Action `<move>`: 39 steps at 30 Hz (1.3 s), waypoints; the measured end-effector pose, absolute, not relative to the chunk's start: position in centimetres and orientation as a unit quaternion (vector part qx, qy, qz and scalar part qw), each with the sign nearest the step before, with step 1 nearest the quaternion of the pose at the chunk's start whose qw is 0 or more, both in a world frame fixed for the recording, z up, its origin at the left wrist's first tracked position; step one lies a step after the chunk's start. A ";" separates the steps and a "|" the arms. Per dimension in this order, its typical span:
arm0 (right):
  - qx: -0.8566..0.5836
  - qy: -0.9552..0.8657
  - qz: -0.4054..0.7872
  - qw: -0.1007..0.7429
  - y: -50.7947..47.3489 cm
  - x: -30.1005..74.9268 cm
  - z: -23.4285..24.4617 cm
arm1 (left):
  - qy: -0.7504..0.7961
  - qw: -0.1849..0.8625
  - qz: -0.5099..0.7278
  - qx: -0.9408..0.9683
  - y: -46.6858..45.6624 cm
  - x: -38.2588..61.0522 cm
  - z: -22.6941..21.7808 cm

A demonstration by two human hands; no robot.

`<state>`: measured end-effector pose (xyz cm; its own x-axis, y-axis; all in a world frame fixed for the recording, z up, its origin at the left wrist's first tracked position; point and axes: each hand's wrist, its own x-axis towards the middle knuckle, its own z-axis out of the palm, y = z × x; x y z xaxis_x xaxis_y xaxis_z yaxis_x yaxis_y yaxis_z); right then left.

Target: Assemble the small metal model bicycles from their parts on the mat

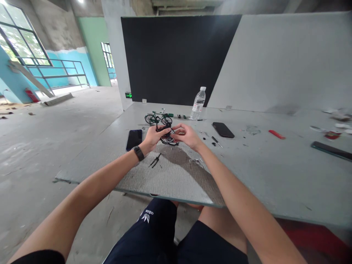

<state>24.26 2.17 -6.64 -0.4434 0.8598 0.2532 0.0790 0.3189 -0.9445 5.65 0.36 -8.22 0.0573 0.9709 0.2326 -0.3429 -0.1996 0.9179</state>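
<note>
We have our left hand [152, 138] and right hand [187, 135] pinched onto a small black model bicycle assembly [167, 135], held just above the grey table [261, 172], in front of the finished green model bicycle [158, 118] and right of the nearest black phone [134, 139]. It looks light, thin-spoked and easily bent, so we would judge the frame a safer hold than the wheel. Its long axis seems to run left to right between our hands, though which end leads we cannot tell.
</note>
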 end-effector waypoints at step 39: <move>-0.311 -0.761 0.342 0.456 2.2 24.6 -6.4 | 0.376 0.011 0.481 0.792 0.2 3.5 -7.9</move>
<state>24.61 2.20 -6.43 -0.3917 0.7842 0.4813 0.1616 0.5736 -0.8031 3.50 0.20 -7.89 0.2553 0.6057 0.7536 0.5847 -0.7175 0.3785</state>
